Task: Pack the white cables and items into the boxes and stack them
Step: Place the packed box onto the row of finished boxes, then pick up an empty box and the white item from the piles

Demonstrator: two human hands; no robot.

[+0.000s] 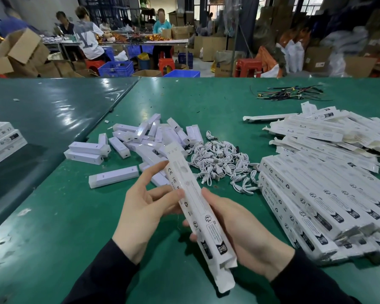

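A long white printed box is held slanted above the green table, its near end flaps open. My right hand grips its lower half from the right. My left hand touches its left edge with thumb and fingertips. Behind it lies a heap of coiled white cables. Left of the cables is a pile of white rectangular items. Packed boxes are stacked in rows at the right.
Flat, unfolded box sleeves are heaped at the far right. Coloured wires lie at the back. More packed boxes sit at the left edge. People work at tables in the background among cartons and blue crates.
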